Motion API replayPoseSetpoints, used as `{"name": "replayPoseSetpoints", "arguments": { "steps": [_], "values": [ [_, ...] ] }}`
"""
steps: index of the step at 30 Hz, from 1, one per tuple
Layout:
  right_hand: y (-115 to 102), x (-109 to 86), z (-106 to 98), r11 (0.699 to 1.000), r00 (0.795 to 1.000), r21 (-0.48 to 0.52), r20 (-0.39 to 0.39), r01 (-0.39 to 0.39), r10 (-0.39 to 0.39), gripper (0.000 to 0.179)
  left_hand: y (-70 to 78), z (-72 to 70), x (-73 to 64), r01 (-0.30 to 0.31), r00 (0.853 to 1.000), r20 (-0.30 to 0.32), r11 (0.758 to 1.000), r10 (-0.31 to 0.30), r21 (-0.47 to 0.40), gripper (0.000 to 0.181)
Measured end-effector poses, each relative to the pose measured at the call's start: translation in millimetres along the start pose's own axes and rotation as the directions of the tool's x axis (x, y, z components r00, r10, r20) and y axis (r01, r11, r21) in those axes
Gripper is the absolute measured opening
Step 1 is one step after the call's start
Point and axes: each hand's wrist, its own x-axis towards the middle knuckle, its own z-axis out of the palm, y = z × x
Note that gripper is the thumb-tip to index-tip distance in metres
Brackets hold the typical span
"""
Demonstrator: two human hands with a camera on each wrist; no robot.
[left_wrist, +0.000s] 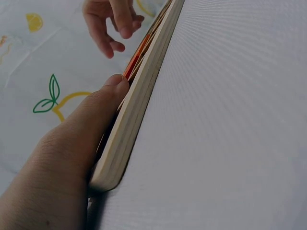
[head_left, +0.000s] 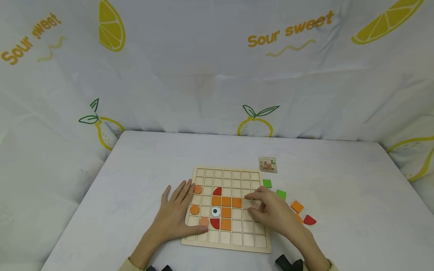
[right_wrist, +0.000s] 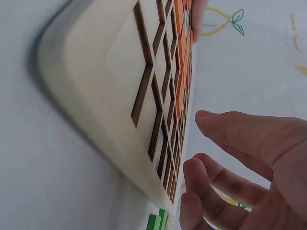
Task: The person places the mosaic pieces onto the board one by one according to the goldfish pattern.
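Observation:
A wooden grid board lies on the table. In its cells sit several orange squares, orange discs, two red quarter-round pieces and a white disc with a black dot. My left hand rests along the board's left side, fingers straight and thumb across the lower left cells, by a paler orange disc. Over the board's right side hovers my right hand, its thumb apart from its bent fingers. Nothing shows between them in the right wrist view.
Right of the board lie two green squares, an orange square, another orange piece partly behind the right hand, and a red quarter-round. A small patterned card lies beyond the board's far right corner.

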Motion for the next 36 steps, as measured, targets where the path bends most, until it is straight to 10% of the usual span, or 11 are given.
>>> {"name": "replayPoseSetpoints", "arguments": {
  "steps": [36],
  "values": [
    [64, -59.3, -43, 0.989, 0.993, -0.143, -0.111, -0.041, 0.025, 0.034, 1.5, -0.5, -0.3, 0.017, 1.0, 0.014, 1.0, -0.017, -0.01, 0.128]
  ]
}}
